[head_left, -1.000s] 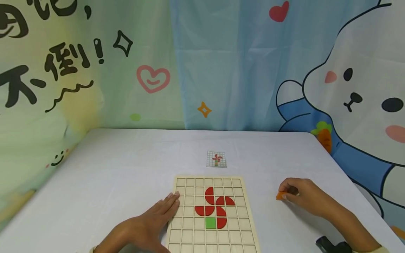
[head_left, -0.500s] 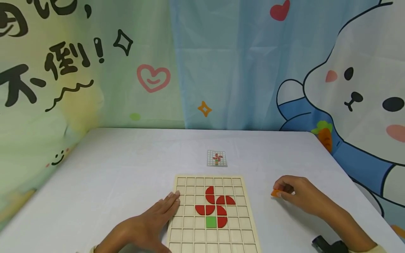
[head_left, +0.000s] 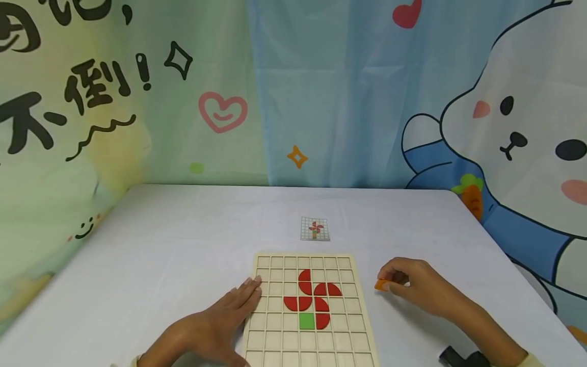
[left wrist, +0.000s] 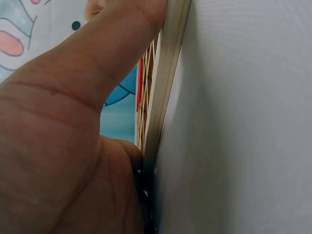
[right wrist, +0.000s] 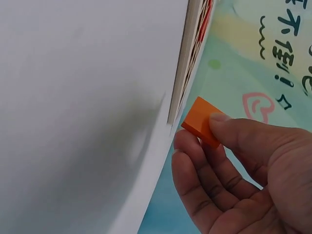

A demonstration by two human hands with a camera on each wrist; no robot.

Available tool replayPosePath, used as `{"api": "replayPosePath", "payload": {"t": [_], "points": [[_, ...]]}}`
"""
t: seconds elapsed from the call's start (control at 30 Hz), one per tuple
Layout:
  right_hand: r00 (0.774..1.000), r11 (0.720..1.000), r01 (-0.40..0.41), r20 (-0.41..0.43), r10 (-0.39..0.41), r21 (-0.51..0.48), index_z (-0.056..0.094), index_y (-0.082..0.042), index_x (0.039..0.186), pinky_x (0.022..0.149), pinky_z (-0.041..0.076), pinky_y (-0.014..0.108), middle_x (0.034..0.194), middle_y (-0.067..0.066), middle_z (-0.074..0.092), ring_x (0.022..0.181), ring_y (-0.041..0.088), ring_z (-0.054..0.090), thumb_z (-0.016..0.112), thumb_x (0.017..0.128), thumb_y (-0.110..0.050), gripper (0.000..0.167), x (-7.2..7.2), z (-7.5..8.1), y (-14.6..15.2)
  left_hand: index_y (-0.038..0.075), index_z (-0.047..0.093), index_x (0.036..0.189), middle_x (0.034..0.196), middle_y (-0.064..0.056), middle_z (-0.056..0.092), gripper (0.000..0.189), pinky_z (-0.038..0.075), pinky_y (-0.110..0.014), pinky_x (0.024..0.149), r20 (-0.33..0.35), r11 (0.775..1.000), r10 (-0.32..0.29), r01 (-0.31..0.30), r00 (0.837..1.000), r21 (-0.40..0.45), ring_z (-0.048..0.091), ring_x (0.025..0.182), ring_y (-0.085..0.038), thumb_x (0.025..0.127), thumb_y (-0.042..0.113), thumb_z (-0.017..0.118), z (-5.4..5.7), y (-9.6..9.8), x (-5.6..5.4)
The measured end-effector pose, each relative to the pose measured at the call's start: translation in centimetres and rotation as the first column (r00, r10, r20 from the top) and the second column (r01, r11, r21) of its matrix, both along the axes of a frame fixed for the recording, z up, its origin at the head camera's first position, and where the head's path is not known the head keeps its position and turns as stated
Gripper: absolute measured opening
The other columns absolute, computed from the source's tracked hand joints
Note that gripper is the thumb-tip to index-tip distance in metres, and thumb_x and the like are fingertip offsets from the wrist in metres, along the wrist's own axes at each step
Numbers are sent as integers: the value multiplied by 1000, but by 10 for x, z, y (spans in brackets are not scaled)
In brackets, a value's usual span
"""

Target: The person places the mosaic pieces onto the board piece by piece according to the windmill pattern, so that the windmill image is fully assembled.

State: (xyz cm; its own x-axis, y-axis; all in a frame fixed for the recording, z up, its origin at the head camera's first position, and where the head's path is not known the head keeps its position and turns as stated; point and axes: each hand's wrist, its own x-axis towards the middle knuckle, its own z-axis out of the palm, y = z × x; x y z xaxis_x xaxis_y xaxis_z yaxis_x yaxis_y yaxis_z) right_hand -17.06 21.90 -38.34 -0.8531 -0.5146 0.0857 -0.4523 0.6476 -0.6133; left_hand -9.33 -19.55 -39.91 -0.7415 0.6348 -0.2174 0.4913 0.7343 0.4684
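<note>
A wooden grid board (head_left: 271,342) lies on the table before me, its cells outlined by thin raised lines. Red quarter-round pieces (head_left: 304,304) form a pinwheel in it, with one green square tile (head_left: 307,321) just below. My left hand (head_left: 215,326) rests along the board's left edge, fingers straight; the left wrist view has the thumb against the board's side. Right of the board, my right hand (head_left: 408,283) pinches an orange square tile (right wrist: 201,121) between thumb and fingers, above the table.
Behind the board lies a small picture card (head_left: 315,229) with a gridded pinwheel drawing. A black strap-like device (head_left: 463,357) sits at my right wrist. The white-covered table (head_left: 183,229) ends at a printed curtain (head_left: 321,92).
My right hand has moved left toward the board, carrying the orange tile. The left hand and the pieces in the board keep their places.
</note>
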Motion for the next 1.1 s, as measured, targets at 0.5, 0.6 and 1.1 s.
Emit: {"api": "replayPosePath", "payload": {"t": [0.5, 0.6, 1.1], "points": [[998, 996, -56, 7, 57, -68, 70, -14, 97, 71, 54, 25, 91, -11, 65, 78, 7, 60, 71, 85, 3, 21, 7, 1, -29, 4, 6, 156, 162, -7, -8, 128, 10, -54, 115, 26, 1000, 16, -16, 1000, 5, -7, 147, -26, 69, 65, 76, 0, 1, -2], [996, 993, -81, 30, 84, -89, 69, -16, 96, 72, 54, 25, 92, -11, 65, 79, 7, 60, 72, 85, 0, 19, 10, 0, -35, 4, 7, 156, 162, -7, -8, 128, 10, -54, 115, 27, 1000, 18, -18, 999, -2, -7, 147, -26, 69, 65, 77, -1, 1, -2], [974, 966, -149, 139, 181, -210, 71, -17, 97, 72, 53, 26, 91, -6, 66, 79, 11, 60, 73, 87, -9, 13, 25, -2, -65, 3, 8, 156, 163, -8, -6, 129, 11, -54, 115, 16, 1000, 18, -18, 1000, 0, -6, 147, -27, 67, 66, 77, 0, 1, -2]]}}
